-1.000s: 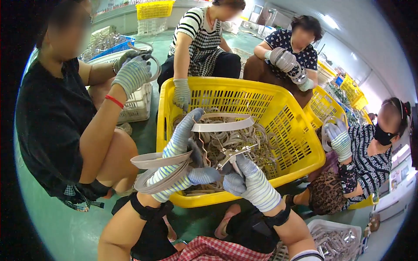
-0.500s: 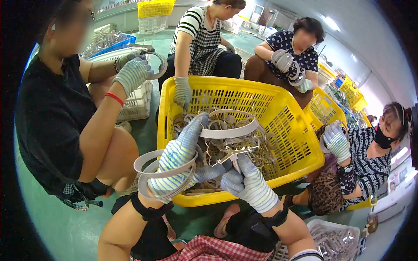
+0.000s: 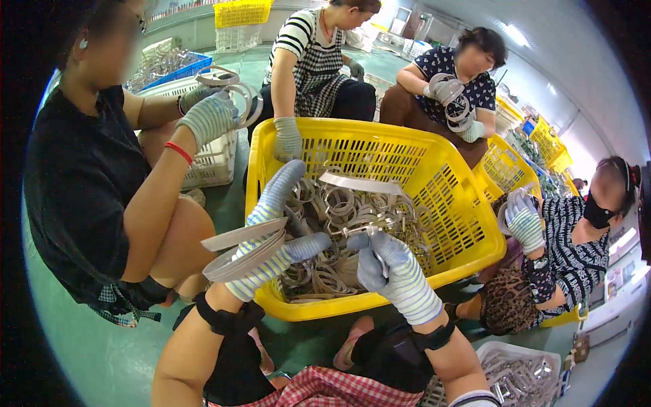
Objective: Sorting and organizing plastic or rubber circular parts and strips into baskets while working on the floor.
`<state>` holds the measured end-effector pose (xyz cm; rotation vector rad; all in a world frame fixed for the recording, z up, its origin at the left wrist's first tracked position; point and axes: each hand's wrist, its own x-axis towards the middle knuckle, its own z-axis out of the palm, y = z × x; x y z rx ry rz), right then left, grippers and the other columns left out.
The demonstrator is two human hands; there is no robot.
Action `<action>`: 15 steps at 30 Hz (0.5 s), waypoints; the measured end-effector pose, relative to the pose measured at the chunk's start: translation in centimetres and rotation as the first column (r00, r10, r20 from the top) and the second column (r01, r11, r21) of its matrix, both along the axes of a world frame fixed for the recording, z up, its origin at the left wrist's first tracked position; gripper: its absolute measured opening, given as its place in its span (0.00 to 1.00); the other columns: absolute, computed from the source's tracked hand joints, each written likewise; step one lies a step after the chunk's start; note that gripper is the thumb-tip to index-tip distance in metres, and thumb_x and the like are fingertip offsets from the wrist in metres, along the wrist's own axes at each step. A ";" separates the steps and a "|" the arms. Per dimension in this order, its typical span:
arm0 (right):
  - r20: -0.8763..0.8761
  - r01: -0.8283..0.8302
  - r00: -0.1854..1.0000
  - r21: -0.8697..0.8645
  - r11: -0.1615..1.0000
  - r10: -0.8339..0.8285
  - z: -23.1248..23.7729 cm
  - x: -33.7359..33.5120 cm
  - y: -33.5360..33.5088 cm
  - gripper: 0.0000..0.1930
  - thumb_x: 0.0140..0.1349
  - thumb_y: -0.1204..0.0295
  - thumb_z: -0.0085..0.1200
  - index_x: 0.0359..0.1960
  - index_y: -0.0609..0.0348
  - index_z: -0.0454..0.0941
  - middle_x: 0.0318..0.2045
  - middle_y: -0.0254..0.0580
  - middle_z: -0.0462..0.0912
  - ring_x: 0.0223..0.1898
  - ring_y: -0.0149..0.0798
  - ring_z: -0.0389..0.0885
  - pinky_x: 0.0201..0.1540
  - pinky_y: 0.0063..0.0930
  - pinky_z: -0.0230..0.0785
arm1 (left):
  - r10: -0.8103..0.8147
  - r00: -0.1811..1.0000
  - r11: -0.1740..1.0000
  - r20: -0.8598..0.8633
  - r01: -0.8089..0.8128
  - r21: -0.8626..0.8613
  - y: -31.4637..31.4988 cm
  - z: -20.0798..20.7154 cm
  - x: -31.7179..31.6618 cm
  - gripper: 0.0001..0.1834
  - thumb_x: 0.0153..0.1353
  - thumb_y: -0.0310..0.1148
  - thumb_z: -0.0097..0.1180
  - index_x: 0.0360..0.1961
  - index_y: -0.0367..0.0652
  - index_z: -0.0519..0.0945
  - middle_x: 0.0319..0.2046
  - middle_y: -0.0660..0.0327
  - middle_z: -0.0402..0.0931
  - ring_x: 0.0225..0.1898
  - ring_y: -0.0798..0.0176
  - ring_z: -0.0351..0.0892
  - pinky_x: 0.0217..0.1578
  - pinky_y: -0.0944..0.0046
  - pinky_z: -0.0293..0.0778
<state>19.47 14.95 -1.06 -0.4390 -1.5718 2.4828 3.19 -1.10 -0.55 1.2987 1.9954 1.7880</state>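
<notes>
My left hand [image 3: 264, 227], in a striped grey-tipped glove, has thumb and fingers spread apart. Several pale rings [image 3: 245, 261] are looped around it near the wrist; the fingers do not grip them. My right hand [image 3: 400, 268], gloved alike, pinches a small metal bracket [image 3: 361, 231] with thin arms, seen nearly edge-on above the basket. Beyond both hands, a large pale ring [image 3: 359, 183] appears tilted over the pile, touching neither hand; whether it rests or is falling I cannot tell. Beneath lies a heap of rings and metal parts [image 3: 332, 275] in the yellow basket [image 3: 447, 268].
Co-workers sit around the basket: one at left [image 3: 74, 197] holding rings, one in stripes [image 3: 305, 61] with a gloved hand at the rim, two at right [image 3: 461, 81] [image 3: 563, 237]. A white crate [image 3: 488, 349] of metal parts stands at my lower right.
My left hand has let go of the large ring, which is now apart from the bracket, and its fingers have spread. My right hand keeps the bracket, now turned flatter.
</notes>
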 end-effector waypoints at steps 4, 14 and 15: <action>0.008 -0.177 0.984 -0.056 0.983 0.177 1.0 0.3 -0.6 0.27 0.64 0.47 0.45 0.39 0.62 0.77 0.10 0.27 0.63 0.11 0.25 0.60 0.16 0.19 0.53 | -0.123 0.969 0.986 -0.213 0.144 0.086 -0.1 -0.6 -0.8 0.58 0.36 0.40 0.76 0.68 0.47 0.54 0.60 0.62 0.64 0.25 0.74 0.68 0.28 0.72 0.70; -0.044 -0.171 0.985 -0.094 0.981 0.168 0.4 0.2 -0.9 0.25 0.63 0.47 0.47 0.38 0.60 0.77 0.12 0.26 0.61 0.12 0.23 0.58 0.16 0.18 0.51 | -0.185 0.981 0.976 0.049 0.178 0.126 -0.3 0.1 0.6 0.55 0.37 0.37 0.76 0.66 0.48 0.56 0.33 0.68 0.72 0.25 0.74 0.67 0.27 0.73 0.69; -0.044 -0.171 0.985 -0.095 0.981 0.168 0.3 0.1 -1.0 0.25 0.63 0.47 0.47 0.38 0.60 0.77 0.12 0.26 0.61 0.12 0.23 0.58 0.16 0.18 0.51 | -0.153 0.987 0.980 0.041 0.146 0.134 -0.3 0.1 0.7 0.51 0.38 0.37 0.76 0.63 0.47 0.60 0.35 0.67 0.72 0.25 0.74 0.67 0.28 0.73 0.69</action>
